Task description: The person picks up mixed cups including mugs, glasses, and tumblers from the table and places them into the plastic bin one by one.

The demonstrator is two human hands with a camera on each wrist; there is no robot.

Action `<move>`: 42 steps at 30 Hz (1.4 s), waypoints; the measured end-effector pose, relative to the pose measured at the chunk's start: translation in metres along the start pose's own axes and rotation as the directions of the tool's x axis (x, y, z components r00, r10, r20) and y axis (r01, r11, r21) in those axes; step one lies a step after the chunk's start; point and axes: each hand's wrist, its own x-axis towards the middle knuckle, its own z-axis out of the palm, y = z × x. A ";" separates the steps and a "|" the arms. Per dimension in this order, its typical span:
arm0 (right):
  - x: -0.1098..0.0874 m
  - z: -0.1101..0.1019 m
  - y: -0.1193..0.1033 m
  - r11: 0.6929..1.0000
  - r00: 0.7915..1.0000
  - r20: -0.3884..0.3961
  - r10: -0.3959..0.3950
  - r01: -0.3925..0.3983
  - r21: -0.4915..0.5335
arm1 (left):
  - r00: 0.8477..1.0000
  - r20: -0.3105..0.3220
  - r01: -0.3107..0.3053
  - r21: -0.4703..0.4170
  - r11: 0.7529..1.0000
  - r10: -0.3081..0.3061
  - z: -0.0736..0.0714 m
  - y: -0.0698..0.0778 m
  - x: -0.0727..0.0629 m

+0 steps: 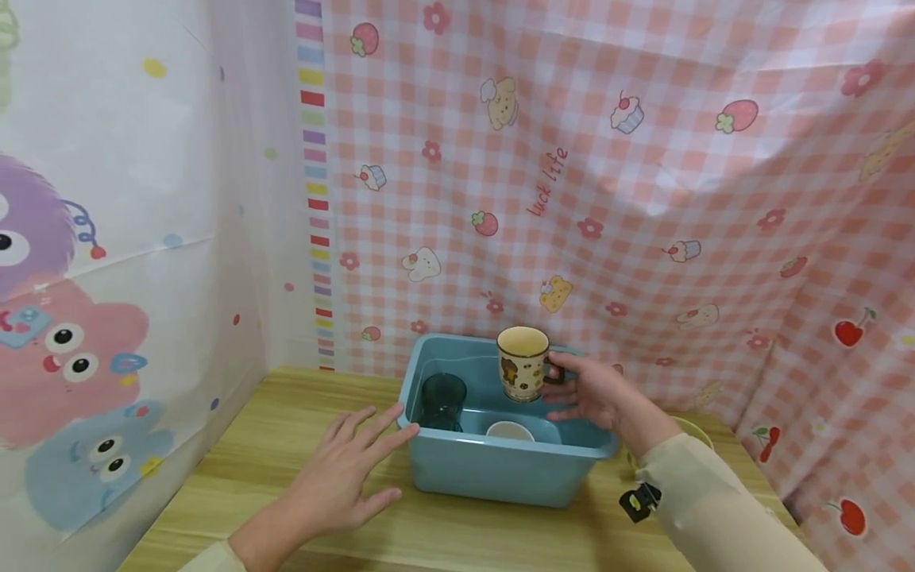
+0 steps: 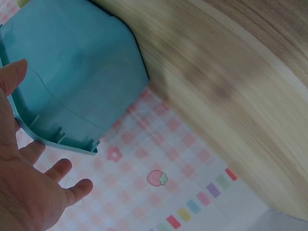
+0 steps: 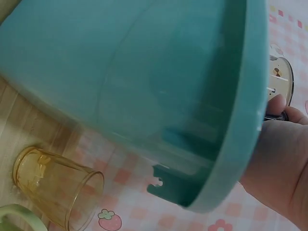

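A cream mug (image 1: pixel 523 365) with a bear print and a dark handle hangs upright above the blue plastic bin (image 1: pixel 493 469). My right hand (image 1: pixel 588 393) grips it by the handle. Part of the mug shows past the bin's rim in the right wrist view. Inside the bin stand a dark teal glass (image 1: pixel 443 400) at the left and a white round-rimmed vessel (image 1: pixel 511 431) near the front wall, mostly hidden. With fingers spread, my left hand (image 1: pixel 343 469) has its fingertips right at the bin's front left corner and holds nothing.
An amber glass (image 3: pixel 57 185) stands right of the bin, with a pale green curved handle (image 3: pixel 21 211) close by. Wooden tabletop (image 1: pixel 286 437) lies around the bin. A pink checked curtain (image 1: pixel 443 191) hangs behind, and a white printed one (image 1: pixel 143 318) at the left.
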 end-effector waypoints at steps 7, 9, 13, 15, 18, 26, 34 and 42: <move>0.008 0.005 0.005 0.999 0.999 -0.009 0.030 -0.031 -0.038 | 1.000 -0.011 -0.004 -0.018 1.000 0.004 0.000 0.000 0.000; 0.010 0.007 0.006 0.998 0.999 -0.012 0.040 -0.040 -0.047 | 1.000 -0.014 -0.007 -0.016 1.000 0.006 0.000 0.000 0.000; 0.015 0.009 0.008 0.996 0.998 -0.011 0.061 -0.061 -0.064 | 1.000 -0.017 -0.008 -0.007 1.000 0.007 -0.001 -0.001 0.000; 0.018 0.010 0.009 0.995 0.998 -0.008 0.069 -0.069 -0.078 | 1.000 -0.017 -0.006 -0.005 1.000 0.006 -0.001 -0.001 0.000; 0.021 0.013 0.010 0.993 0.997 -0.016 0.078 -0.079 -0.092 | 1.000 -0.014 -0.003 -0.002 1.000 0.003 -0.001 -0.001 0.000; 0.025 0.016 0.016 0.989 0.995 -0.041 0.086 -0.090 -0.116 | 1.000 -0.006 0.002 -0.011 1.000 -0.002 -0.001 -0.001 0.000; 0.031 0.020 0.023 0.986 0.995 -0.055 0.084 -0.091 -0.139 | 1.000 -0.002 -0.003 -0.005 1.000 0.003 -0.001 0.000 0.000; 0.035 0.025 0.025 0.979 0.992 -0.077 0.105 -0.116 -0.166 | 1.000 -0.023 -0.015 0.002 1.000 0.015 -0.001 -0.001 0.001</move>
